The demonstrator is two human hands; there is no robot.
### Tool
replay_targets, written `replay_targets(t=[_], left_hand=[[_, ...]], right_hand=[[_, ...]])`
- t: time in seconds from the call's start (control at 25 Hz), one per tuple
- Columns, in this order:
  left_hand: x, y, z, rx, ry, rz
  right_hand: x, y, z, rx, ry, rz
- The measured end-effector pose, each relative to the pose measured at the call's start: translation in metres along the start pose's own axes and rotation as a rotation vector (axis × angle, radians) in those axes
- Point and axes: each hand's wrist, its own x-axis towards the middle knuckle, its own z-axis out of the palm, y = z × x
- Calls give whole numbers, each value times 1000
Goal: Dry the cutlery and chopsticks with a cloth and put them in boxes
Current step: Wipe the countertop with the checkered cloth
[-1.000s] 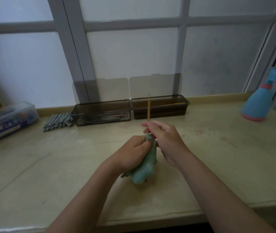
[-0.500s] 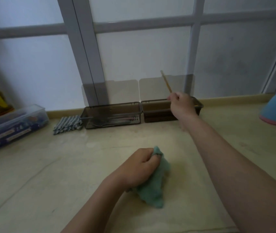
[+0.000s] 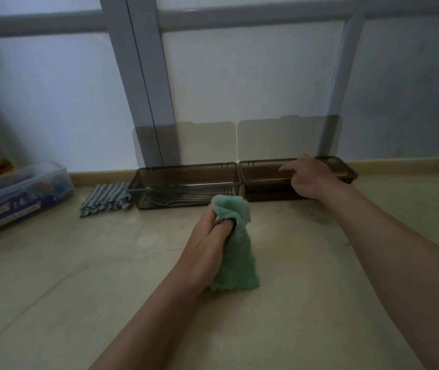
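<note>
Green cloth point(image 3: 235, 257) is clamped in the left grip point(image 3: 207, 241); right grip point(image 3: 310, 177), hold unclear, overhangs the box point(image 3: 266, 194), chopsticks point(image 3: 265, 179) lengthwise beneath.

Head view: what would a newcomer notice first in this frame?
The left hand grips a bunched green cloth at the middle of the pale counter. The right hand reaches over the right box, dark and open, at the back by the window. The left box beside it holds cutlery.

Home kitchen, stone worktop point(image 3: 79, 289), open cutlery boxes point(image 3: 186, 173), frosted window point(image 3: 253, 76)
</note>
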Motion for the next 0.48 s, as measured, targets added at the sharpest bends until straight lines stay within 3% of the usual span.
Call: replay_targets(t=[0.12,0.16,0.32,0.36,0.4,0.48], left_hand=[[0,3,-3,-276,-18,-14],[0,3,-4,-325,-37,3],[-1,0,-7,-313,-149,50],[-3,1,-8,-315,-180,65],[-5,1,-8,-315,-196,72],[-7,3,-8,-308,-180,54]], right_hand=[[-12,-19,-1,214,218,-57],[-21,-34,-4,352,193,-98],[-67,-93,-19,978,-435,-114],[-76,-99,-23,1054,-516,-116],[-82,-102,-27,1078,-530,-133],[-90,-103,-35,982,-379,-206]])
